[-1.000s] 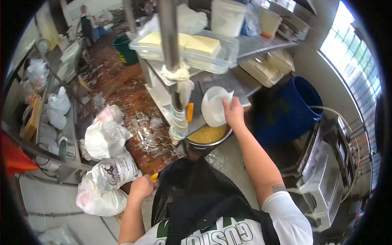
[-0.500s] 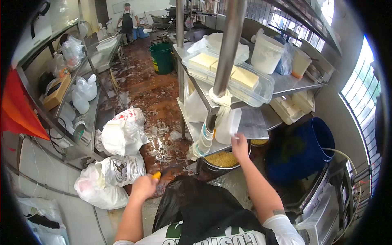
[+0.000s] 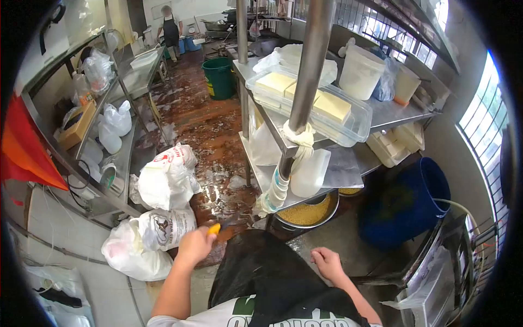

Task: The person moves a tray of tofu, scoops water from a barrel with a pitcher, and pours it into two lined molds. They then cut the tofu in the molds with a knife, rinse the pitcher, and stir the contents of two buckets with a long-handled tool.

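My left hand (image 3: 195, 246) is closed around the yellow handle (image 3: 214, 229) of a tool. A greyish, blurred part extends from it, and I cannot make out its kind. My right hand (image 3: 327, 263) is curled closed in front of the apron, apart from the shelf; whatever may be inside its fingers is hidden. Ahead of that hand, a metal pot (image 3: 308, 213) of yellow grainy food stands on the floor. Above the pot, a white plastic container (image 3: 310, 173) sits on the lower metal shelf.
Stuffed white sacks (image 3: 166, 182) lie left of the wet floor. A metal post (image 3: 310, 71) rises beside a clear tub (image 3: 357, 128) of pale yellow blocks. A blue barrel (image 3: 400, 204) tilts at right. Further off are a green bin (image 3: 218, 79) and a person (image 3: 171, 32).
My right hand has drawn back from beside the white container, down toward my body. My left hand has shifted slightly up and right, keeping the yellow-handled tool.
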Demonstrator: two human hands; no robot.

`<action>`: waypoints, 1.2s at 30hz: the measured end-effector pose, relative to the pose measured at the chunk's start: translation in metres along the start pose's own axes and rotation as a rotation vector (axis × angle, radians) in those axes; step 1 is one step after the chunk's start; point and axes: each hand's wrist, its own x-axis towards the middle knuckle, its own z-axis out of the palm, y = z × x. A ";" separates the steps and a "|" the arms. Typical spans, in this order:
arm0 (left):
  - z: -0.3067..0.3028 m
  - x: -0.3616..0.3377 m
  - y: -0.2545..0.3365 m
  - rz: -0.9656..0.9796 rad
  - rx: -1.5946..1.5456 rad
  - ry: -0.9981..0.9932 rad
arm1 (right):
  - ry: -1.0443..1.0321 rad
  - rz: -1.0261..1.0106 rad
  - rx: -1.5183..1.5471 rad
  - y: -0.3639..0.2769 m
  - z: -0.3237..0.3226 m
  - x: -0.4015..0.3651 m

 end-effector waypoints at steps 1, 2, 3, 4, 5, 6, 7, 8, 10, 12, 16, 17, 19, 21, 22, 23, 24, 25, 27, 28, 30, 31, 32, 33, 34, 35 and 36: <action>0.018 -0.001 0.000 0.016 0.025 -0.073 | 0.009 0.074 0.015 -0.004 -0.004 -0.007; 0.034 0.000 0.001 0.031 0.061 -0.146 | 0.009 0.075 0.012 -0.005 -0.007 -0.011; 0.047 0.002 0.002 0.087 0.050 -0.240 | 0.027 0.131 -0.063 -0.005 -0.009 -0.016; 0.055 0.002 0.010 0.138 0.060 -0.289 | 0.045 0.189 -0.136 -0.002 -0.010 -0.021; 0.060 0.003 0.018 0.210 0.059 -0.328 | 0.024 0.221 -0.145 0.013 -0.008 -0.025; 0.063 0.004 0.029 0.286 0.056 -0.368 | 0.030 0.230 -0.142 0.013 -0.005 -0.032; 0.066 0.006 0.040 0.369 0.066 -0.397 | -0.004 0.204 -0.187 0.010 -0.003 -0.038; 0.068 0.010 0.052 0.452 0.076 -0.427 | -0.040 0.178 -0.231 0.007 -0.002 -0.043; 0.078 0.020 0.067 0.530 0.059 -0.475 | -0.077 0.208 -0.184 -0.011 0.002 -0.055; 0.091 0.027 0.086 0.713 -0.188 -0.412 | -0.054 0.290 -0.122 -0.023 0.009 -0.071; 0.121 0.044 0.117 0.736 -0.189 -0.552 | -0.083 0.443 -0.017 0.010 0.017 -0.125; 0.136 0.052 0.121 0.730 -0.058 -0.623 | -0.066 0.478 -0.174 0.028 0.026 -0.147; 0.152 0.047 0.130 0.799 0.120 -0.650 | -0.095 0.708 -0.342 0.032 0.034 -0.191; 0.157 0.043 0.145 0.852 0.275 -0.619 | -0.124 0.958 -0.316 0.043 0.032 -0.232; 0.153 0.036 0.152 0.892 0.369 -0.656 | -0.070 0.991 -0.283 0.061 0.036 -0.257; 0.148 0.028 0.162 0.920 0.463 -0.685 | -0.036 1.000 -0.175 0.082 0.044 -0.281; 0.143 0.015 0.174 0.966 0.488 -0.678 | -0.003 0.995 -0.072 0.098 0.051 -0.306; 0.138 0.002 0.183 0.990 0.477 -0.669 | 0.004 0.967 0.017 0.105 0.052 -0.325; 0.135 -0.024 0.199 1.076 0.413 -0.627 | -0.025 0.978 0.260 0.108 0.069 -0.368; 0.130 -0.046 0.214 1.101 0.375 -0.593 | -0.083 0.967 0.473 0.110 0.070 -0.387; 0.137 -0.082 0.233 1.215 0.156 -0.561 | -0.199 1.269 0.653 0.132 0.102 -0.433; 0.143 -0.101 0.242 1.231 0.100 -0.580 | -0.191 1.271 0.650 0.148 0.125 -0.463; 0.148 -0.121 0.244 1.231 0.110 -0.576 | -0.066 1.224 0.685 0.166 0.156 -0.495; 0.153 -0.141 0.248 1.226 0.110 -0.605 | 0.060 1.166 0.721 0.165 0.162 -0.507; 0.158 -0.157 0.247 1.216 0.116 -0.641 | 0.055 1.154 0.739 0.168 0.165 -0.520; 0.171 -0.168 0.241 1.233 0.177 -0.643 | 0.070 1.200 0.595 0.173 0.162 -0.540; 0.176 -0.184 0.240 1.238 0.188 -0.650 | 0.092 1.245 0.449 0.170 0.157 -0.559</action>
